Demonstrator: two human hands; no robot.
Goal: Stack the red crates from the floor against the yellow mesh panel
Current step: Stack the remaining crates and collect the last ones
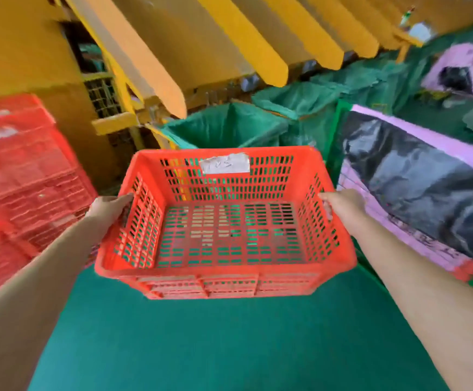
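Both hands, left hand [111, 210] and right hand [342, 206], hold empty crate [224, 221] level; swing toward stack [23, 179] at nine o'clock; align rims before lowering.

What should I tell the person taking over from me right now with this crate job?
Left hand and right hand each have a grip on one short side of an empty red crate, held level above the green floor.
A stack of red crates already stands to the left, by the yellow mesh panel.
Left: carry this crate over and set it on that stack. Other crates on the floor are not in view.
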